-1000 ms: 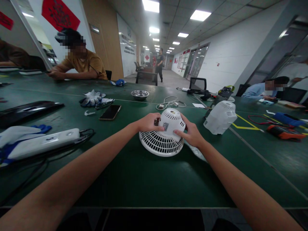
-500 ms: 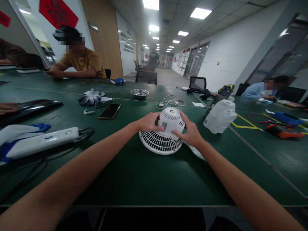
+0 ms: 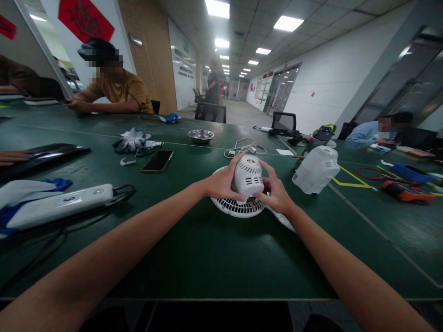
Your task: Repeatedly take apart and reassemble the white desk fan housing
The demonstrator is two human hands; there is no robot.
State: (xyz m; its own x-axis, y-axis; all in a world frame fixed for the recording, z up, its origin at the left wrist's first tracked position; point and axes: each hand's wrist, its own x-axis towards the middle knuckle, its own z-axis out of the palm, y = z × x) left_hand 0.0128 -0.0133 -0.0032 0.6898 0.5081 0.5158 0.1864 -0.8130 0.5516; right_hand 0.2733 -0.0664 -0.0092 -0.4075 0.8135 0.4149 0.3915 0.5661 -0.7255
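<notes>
In front of me a white fan motor housing [image 3: 249,177] with vent slots stands over a round white fan grille [image 3: 238,208] lying on the green table. My left hand [image 3: 224,182] grips the housing's left side, thumb at its lower front. On the other side, my right hand [image 3: 277,191] holds it with the thumb near the bottom edge. Whether the housing is fully off the grille I cannot tell. A pale flat piece [image 3: 282,217], partly hidden by my right wrist, lies beside the grille.
Right of my hands stands a white plastic housing [image 3: 316,170]. A white cable [image 3: 245,147] and a metal bowl [image 3: 200,135] are behind. Leftward lie a phone [image 3: 158,161], gloves [image 3: 133,139] and a white device [image 3: 65,205]. An orange-and-black meter [image 3: 406,191] is far right. People sit around the table.
The motor housing has turned, so its label has gone from view and side slots face me. The grille has shifted slightly right and away. Both hands keep hold of the housing.
</notes>
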